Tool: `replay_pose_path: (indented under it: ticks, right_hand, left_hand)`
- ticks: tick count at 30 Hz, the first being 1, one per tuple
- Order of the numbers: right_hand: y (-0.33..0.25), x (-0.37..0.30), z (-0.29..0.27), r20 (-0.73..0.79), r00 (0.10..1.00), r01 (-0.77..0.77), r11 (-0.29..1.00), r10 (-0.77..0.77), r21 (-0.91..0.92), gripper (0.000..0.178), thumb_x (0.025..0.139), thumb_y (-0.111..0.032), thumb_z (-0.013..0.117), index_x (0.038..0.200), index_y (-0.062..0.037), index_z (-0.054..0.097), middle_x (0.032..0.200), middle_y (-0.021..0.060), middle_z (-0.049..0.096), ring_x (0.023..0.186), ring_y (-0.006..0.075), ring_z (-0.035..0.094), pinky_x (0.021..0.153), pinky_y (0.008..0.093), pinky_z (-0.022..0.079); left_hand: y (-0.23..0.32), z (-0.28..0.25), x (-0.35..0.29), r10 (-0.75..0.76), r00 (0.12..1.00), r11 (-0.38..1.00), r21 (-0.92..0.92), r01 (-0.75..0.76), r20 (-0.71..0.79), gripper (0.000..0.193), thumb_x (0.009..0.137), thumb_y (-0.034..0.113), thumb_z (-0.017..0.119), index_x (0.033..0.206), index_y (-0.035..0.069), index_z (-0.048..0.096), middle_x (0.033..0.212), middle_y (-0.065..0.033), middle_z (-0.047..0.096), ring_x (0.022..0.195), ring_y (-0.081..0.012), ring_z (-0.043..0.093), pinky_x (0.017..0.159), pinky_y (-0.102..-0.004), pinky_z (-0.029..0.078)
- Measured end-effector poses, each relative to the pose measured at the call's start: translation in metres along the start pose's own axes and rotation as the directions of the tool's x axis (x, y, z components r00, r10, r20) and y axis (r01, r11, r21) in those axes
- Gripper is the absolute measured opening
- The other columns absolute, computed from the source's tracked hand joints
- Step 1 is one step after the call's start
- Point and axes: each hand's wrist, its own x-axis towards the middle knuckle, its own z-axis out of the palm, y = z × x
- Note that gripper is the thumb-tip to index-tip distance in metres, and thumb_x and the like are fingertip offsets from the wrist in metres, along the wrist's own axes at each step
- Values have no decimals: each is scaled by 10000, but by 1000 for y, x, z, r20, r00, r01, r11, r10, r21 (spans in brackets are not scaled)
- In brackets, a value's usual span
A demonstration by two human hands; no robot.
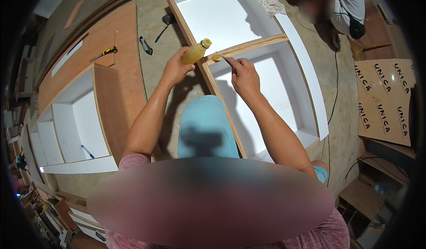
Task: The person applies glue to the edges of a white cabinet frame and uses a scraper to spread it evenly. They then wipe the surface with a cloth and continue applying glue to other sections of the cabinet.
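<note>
With the left hand (177, 66) wrapped around a tilted, translucent yellowish bottle (193, 54) and the right hand (246, 78) pinching a thin greyish blade (223, 58) just beside it, further tipping could spill yellow liquid onto the white-panelled wooden cabinet (306, 71) beneath the right hand.

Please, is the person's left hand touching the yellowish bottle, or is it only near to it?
Touching. The head view shows the left hand closed around the yellowish bottle, fingers and thumb against its sides.
</note>
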Motion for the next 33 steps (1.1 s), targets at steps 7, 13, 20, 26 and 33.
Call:
replay_pose_path:
  ticks: [7, 13, 20, 26, 33]
  right_hand:
    - [7, 18, 0, 24, 989, 147, 932, -148, -331, 385, 823, -28, 610, 1149, -209, 710, 945, 68, 635, 861, 275, 588, 735, 406, 480]
    - [27, 30, -4, 7, 979, 190, 893, -205, -408, 358, 846, -47, 602, 1125, -232, 726, 937, 42, 629, 867, 252, 582, 724, 389, 458]
    - [31, 27, -12, 18, 989, 137, 878, -145, -458, 345, 845, -42, 608, 1115, -222, 729, 936, 38, 640, 884, 259, 596, 741, 403, 467]
    - [31, 35, -16, 41, 987, 156, 873, -154, -461, 277, 840, -58, 570, 1032, -185, 723, 833, 75, 612, 820, 287, 612, 719, 417, 475]
    - [21, 43, -26, 107, 985, 169, 916, -139, -363, 238, 870, -32, 570, 1080, -89, 669, 989, 148, 667, 937, 370, 628, 815, 461, 499]
  left_hand:
    - [-47, -17, 5, -78, 983, 955, -295, 26, -167, 663, 762, 24, 770, 1350, 40, 465, 1213, -145, 603, 1077, -244, 615, 943, -336, 482]
    - [-116, -11, 11, -106, 948, 987, -149, 63, -300, 647, 771, 34, 769, 1331, 46, 445, 1172, -147, 630, 1075, -254, 620, 934, -352, 485]
    - [-160, 16, 16, -234, 887, 970, -156, 186, -398, 637, 782, 37, 762, 1333, 76, 444, 1142, -148, 658, 1051, -279, 641, 928, -370, 492]
    - [-194, 40, 10, -324, 877, 914, -358, 192, -355, 625, 781, -41, 721, 1335, 67, 453, 1122, -127, 664, 907, -225, 674, 696, -338, 553]
    - [-172, 34, 2, -151, 908, 983, 34, 178, -390, 570, 738, 57, 782, 1234, 97, 505, 1186, -175, 611, 1119, -412, 570, 912, -462, 473]
